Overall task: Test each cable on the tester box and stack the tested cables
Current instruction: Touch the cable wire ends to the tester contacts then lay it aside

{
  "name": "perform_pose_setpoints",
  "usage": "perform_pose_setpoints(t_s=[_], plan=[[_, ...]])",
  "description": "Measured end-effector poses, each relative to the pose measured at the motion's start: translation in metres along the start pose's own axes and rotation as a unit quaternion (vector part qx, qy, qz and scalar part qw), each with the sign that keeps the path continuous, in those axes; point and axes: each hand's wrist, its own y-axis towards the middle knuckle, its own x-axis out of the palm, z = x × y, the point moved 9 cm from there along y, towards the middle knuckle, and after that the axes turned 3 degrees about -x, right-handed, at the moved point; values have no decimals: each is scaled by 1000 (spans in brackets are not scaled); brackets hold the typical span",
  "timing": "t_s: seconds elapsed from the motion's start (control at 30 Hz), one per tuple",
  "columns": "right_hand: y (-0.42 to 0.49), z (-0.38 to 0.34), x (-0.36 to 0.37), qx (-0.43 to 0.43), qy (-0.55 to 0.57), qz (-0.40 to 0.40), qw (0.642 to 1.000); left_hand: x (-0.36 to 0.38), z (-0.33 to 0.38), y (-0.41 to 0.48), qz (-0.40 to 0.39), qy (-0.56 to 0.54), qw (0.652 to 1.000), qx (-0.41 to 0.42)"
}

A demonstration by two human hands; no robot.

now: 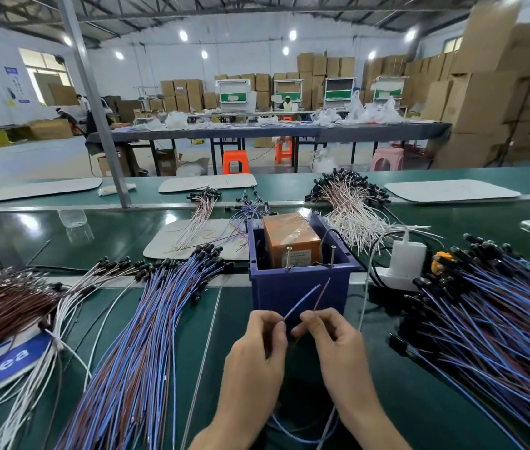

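A blue tester box (299, 287) with an orange block inside and two upright metal pins at its front rim stands at the centre of the green bench. Just in front of it, my left hand (257, 349) pinches the blue wire end (302, 302) of one cable. My right hand (331, 339) pinches the same cable's brown wire end (322, 292). Both tips point up toward the pins without touching them. A large fan of blue-and-brown cables (146, 336) lies to the left. Another pile of blue-and-brown cables (490, 319) lies to the right.
A brown-wire bundle (0, 306) and white wires (46, 355) lie at far left over a blue label. A white power adapter (408, 258) sits right of the box. Piles of white-wired cables (348, 203) lie behind it on the bench, with stools and tables beyond.
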Motion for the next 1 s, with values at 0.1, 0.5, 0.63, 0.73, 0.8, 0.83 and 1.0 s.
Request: perform_pose_setpoints(t_s=[0.1, 0.5, 0.63, 0.73, 0.8, 0.83, 1.0], plan=[[-1, -5, -18, -34, -41, 87, 995, -20, 1, -2, 90, -30, 996, 4], [11, -17, -29, -117, -184, 175, 960, -32, 13, 10, 174, 48, 983, 32], [10, -15, -29, -113, -145, 171, 968, -30, 16, 8, 188, 71, 979, 41], [10, -15, -31, -113, -131, 178, 969, -30, 15, 8, 187, 80, 978, 43], [11, -14, -32, -106, -129, 185, 969, -29, 14, 9, 180, 81, 980, 38], [11, -14, -32, -104, -130, 186, 968, -29, 13, 10, 177, 80, 980, 36], [13, -10, -33, -102, -133, 183, 969, -27, 10, 11, 177, 80, 981, 28]])
